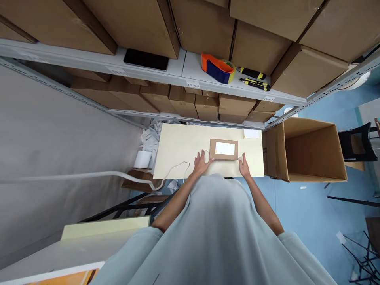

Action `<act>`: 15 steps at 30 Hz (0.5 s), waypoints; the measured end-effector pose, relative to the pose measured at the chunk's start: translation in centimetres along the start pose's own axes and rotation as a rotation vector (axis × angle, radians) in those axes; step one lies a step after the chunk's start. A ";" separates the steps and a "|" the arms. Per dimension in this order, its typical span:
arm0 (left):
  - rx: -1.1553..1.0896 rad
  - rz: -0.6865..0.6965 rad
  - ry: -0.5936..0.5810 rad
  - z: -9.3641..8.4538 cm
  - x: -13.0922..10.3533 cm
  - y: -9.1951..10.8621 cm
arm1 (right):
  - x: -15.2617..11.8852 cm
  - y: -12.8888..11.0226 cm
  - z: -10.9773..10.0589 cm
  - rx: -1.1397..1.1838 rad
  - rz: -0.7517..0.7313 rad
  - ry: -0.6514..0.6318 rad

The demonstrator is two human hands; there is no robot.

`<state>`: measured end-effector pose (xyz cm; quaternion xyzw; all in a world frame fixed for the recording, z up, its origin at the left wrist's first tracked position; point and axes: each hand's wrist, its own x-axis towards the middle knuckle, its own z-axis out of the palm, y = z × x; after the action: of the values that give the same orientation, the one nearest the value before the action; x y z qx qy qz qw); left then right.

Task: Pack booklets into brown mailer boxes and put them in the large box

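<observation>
A small brown cardboard box (212, 149) with a white label (225, 149) on top lies flat on the pale yellow table (184, 138). At its lower left corner is my left hand (202, 163), fingers spread, the thumb reaching to the box's near edge; whether it touches is too small to tell. My right hand (244, 166) stands just off the box's right side, fingers apart and holding nothing. A thin white cable (173, 168) curves over the table's left part, and a white card or stack of labels (251, 134) lies at the back right corner.
Above the table's far side, a shelf (178, 73) holds cardboard boxes, a black phone (146, 59), an orange and blue tape dispenser (218, 69) and yellow-black cutters (254, 84). A large open carton (314, 150) stands right of the table. A white roll (143, 159) is at the left.
</observation>
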<state>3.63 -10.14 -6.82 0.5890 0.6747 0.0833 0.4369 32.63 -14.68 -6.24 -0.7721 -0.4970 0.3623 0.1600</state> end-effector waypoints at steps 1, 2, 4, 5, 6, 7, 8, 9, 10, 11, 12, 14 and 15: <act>-0.044 -0.015 -0.038 0.2 -0.2 0.1 | -0.4 0.2 0.4 0.046 0.002 -0.029; -0.090 -0.026 -0.065 0.4 -0.3 0.2 | -0.7 0.1 0.7 0.076 0.003 -0.052; -0.186 -0.052 -0.066 0.4 -0.5 0.9 | -1.0 -0.5 1.1 0.116 -0.014 -0.052; -0.232 -0.064 -0.040 0.3 -0.6 1.3 | -1.0 -1.1 1.1 0.133 -0.029 -0.024; -0.275 -0.072 0.001 0.0 -0.6 1.8 | -0.9 -1.7 0.8 0.149 -0.047 0.016; -0.314 -0.075 0.051 -0.4 -0.8 2.3 | -0.8 -2.4 0.4 0.165 -0.065 0.062; -0.351 -0.070 0.103 -1.0 -0.9 2.8 | -0.6 -3.2 -0.2 0.180 -0.083 0.105; -0.386 -0.061 0.153 -1.6 -1.0 3.4 | -0.5 -3.9 -0.8 0.190 -0.096 0.138; -0.414 -0.050 0.201 -2.2 -1.1 3.9 | -0.3 -4.7 -1.6 0.198 -0.107 0.163; -0.437 -0.042 0.246 -2.8 -1.2 4.4 | -0.1 -5.3 -2.3 0.205 -0.118 0.178; -0.451 -0.039 0.283 -3.4 -1.3 4.8 | 0.1 -6.0 -2.9 0.211 -0.130 0.183; -0.453 -0.055 0.333 -4.4 -1.3 5.4 | 0.7 -7.0 -3.7 0.209 -0.144 0.182; -0.439 -0.072 0.345 -4.7 -1.2 5.5 | 0.9 -7.4 -3.9 0.197 -0.143 0.179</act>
<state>4.27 -7.69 0.04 0.4330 0.7254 0.3111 0.4352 30.86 -10.06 0.51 -0.7445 -0.4965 0.3268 0.3039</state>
